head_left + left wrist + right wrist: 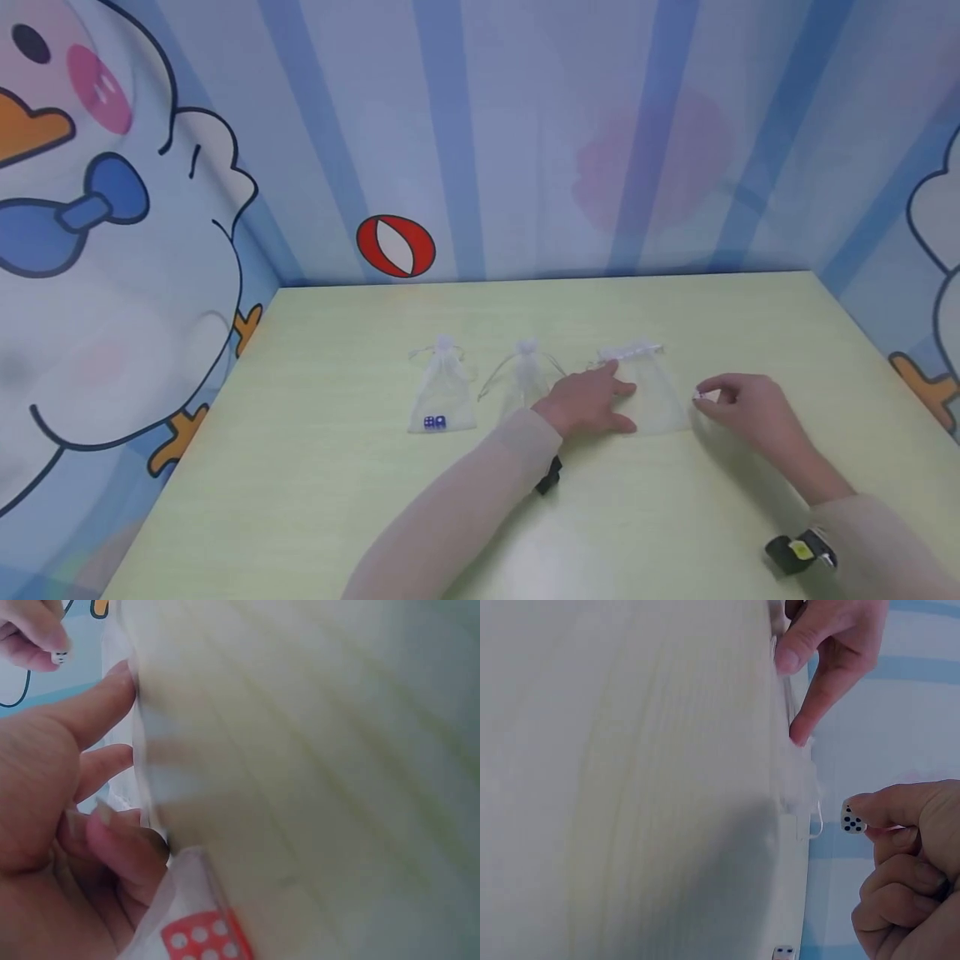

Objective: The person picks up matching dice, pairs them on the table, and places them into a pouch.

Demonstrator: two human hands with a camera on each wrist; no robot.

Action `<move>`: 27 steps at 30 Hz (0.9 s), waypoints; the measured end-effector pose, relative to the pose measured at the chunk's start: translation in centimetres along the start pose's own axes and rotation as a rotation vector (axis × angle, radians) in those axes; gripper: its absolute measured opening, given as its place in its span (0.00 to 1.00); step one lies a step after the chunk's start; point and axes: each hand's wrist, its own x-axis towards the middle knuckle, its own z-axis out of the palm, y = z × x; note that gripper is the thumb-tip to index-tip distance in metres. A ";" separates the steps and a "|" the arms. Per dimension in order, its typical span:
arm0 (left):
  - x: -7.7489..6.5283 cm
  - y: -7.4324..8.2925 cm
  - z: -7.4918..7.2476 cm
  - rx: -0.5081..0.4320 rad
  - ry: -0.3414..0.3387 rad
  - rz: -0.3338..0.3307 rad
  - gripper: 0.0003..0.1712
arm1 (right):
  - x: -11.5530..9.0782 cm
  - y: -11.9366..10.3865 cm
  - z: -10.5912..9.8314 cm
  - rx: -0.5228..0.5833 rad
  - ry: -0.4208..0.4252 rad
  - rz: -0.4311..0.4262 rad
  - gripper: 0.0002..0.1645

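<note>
My right hand (750, 410) pinches a white die (852, 817) with black pips between thumb and forefinger, held just right of a flat sheer drawstring bag (651, 398). On that bag's left part rests my left hand (588, 404), its fingers spread. Beneath the left wrist, a second sheer bag (523, 385) is partly hidden; a red die (196, 937) with white pips shows through its mesh in the left wrist view. Farther left lies a third bag (442, 383), its neck drawn in, with two blue dice (435, 422) inside.
Another white die (783, 952) sits on the table near the bottom of the right wrist view. The pale table (337, 500) meets a blue striped wall (517, 150) at its back edge. Cartoon-printed panels (112, 333) flank it.
</note>
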 end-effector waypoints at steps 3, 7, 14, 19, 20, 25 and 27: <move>0.0 -0.1 -0.1 0.007 -0.003 0.005 0.36 | -0.2 -1.3 0.3 0.015 -0.023 -0.010 0.16; 0.0 -0.1 -0.1 0.004 -0.005 0.003 0.36 | -0.6 -2.5 0.9 0.032 -0.037 -0.061 0.14; -0.2 -0.1 -0.3 0.000 0.002 0.018 0.36 | -1.2 -4.6 2.5 0.090 -0.119 -0.124 0.10; -0.2 -0.3 -0.2 -0.012 0.010 0.016 0.35 | -1.6 -6.0 4.2 0.167 -0.200 -0.184 0.10; -0.2 -0.3 -0.1 -0.014 0.011 0.016 0.34 | -1.6 -6.3 4.5 0.183 -0.216 -0.197 0.09; -0.1 -0.6 0.0 -0.015 0.017 0.042 0.33 | -1.9 -7.6 5.8 0.252 -0.301 -0.286 0.07; 0.0 -0.6 0.0 -0.018 0.019 0.059 0.34 | -2.1 -7.9 6.2 0.273 -0.326 -0.317 0.07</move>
